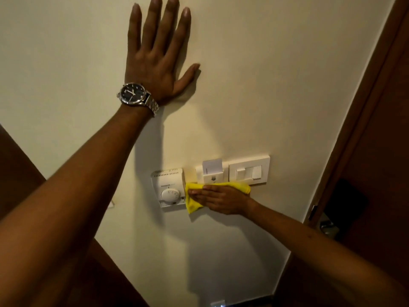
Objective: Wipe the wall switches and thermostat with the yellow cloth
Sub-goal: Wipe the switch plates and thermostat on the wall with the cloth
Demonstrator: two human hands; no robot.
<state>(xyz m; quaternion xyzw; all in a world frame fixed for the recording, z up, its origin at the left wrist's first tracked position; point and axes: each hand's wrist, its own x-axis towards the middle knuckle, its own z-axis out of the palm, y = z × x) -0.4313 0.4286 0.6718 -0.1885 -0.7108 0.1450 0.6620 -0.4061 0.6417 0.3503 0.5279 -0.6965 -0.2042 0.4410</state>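
A white thermostat point(169, 189) with a round dial hangs on the cream wall. To its right sit a key-card holder point(212, 173) with a white card in it and a white switch plate point(249, 171) with rocker switches. My right hand point(221, 199) presses the yellow cloth point(193, 201) flat against the wall, just below the card holder and against the thermostat's right edge. My left hand point(158, 56) lies flat on the wall above, fingers spread, holding nothing, with a metal watch on its wrist.
A dark wooden door frame point(363, 120) runs down the right side, with a metal door handle point(328, 227) beyond it. Dark wood panelling point(20, 165) borders the wall at the lower left.
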